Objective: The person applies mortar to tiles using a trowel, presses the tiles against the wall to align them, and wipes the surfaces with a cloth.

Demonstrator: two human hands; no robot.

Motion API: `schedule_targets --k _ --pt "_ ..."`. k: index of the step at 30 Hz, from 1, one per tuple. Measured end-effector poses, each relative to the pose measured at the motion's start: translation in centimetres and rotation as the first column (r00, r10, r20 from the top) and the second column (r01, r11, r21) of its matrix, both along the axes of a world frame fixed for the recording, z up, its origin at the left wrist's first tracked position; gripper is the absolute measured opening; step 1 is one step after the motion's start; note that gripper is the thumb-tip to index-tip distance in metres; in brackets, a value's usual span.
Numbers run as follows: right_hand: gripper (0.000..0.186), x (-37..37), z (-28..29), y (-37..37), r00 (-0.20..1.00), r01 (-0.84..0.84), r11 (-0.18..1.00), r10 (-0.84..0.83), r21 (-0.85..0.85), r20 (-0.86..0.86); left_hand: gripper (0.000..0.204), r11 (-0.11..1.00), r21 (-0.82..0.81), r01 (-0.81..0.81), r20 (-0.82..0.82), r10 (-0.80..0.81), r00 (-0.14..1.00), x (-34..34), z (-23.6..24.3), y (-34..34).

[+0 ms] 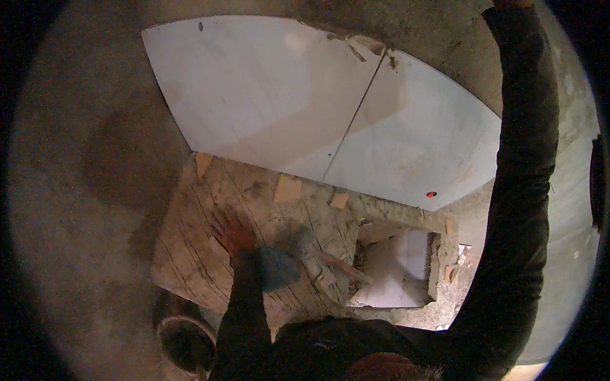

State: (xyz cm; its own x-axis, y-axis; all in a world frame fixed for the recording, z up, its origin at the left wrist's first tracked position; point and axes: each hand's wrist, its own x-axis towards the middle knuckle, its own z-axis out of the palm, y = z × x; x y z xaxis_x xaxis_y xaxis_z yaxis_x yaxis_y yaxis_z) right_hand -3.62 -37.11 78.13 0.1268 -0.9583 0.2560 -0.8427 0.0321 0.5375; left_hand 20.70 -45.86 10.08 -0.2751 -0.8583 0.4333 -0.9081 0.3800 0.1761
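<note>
My left hand (pixel 234 233) lies flat with spread fingers on a rough mortar surface (pixel 184 254) scored with lines. Beside its wrist is a blue-grey thing (pixel 277 270) whose kind I cannot make out. A tool with a wooden handle (pixel 346 267) rests nearby. My right arm stretches far up the right side; only a bit of my right hand (pixel 511 3) shows at the top edge, its fingers hidden. Two large white panels (pixel 254 89) stand beyond the surface, a thin dark joint between them. Small tan wedge-like pieces (pixel 288 188) sit along their lower edge.
A rectangular opening (pixel 434 267) with broken edges is cut to the right of the tool. The right panel has a small hole with something red (pixel 431 195) in it. A dark round bucket (pixel 185 343) stands at lower left. Bare grey wall (pixel 82 127) continues left.
</note>
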Motion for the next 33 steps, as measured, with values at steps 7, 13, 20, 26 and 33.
schedule_targets --k 7,13,20,26,33 --pt "0.025 0.2 3.5 -0.5 0.992 -0.047 0.995 0.035 0.093 0.123 0.064 0.996 0.081 -0.023 -0.063 0.028 0.998 0.1 0.5 0.5" --pt "0.026 0.0 0.7 -2.7 1.0 -0.022 0.999 0.022 -0.035 -0.016 0.058 0.996 0.063 -0.055 -0.02 0.057 0.998 0.2 -0.8 -0.3" --pt "0.027 0.7 1.3 -2.3 0.999 -0.038 0.998 0.039 -0.057 0.012 0.06 0.987 0.149 -0.059 -0.073 0.071 0.995 -0.3 0.4 0.5" --pt "0.028 0.9 0.8 -2.5 0.998 -0.056 0.994 0.059 -0.093 0.03 0.061 0.997 0.06 -0.051 -0.032 0.053 0.998 0.2 0.0 0.5" --pt "0.03 -2.2 2.0 0.2 0.979 -0.206 0.947 0.203 -0.246 -0.037 0.059 1.0 -0.013 -0.006 -0.083 0.005 0.997 -0.2 0.5 0.8"
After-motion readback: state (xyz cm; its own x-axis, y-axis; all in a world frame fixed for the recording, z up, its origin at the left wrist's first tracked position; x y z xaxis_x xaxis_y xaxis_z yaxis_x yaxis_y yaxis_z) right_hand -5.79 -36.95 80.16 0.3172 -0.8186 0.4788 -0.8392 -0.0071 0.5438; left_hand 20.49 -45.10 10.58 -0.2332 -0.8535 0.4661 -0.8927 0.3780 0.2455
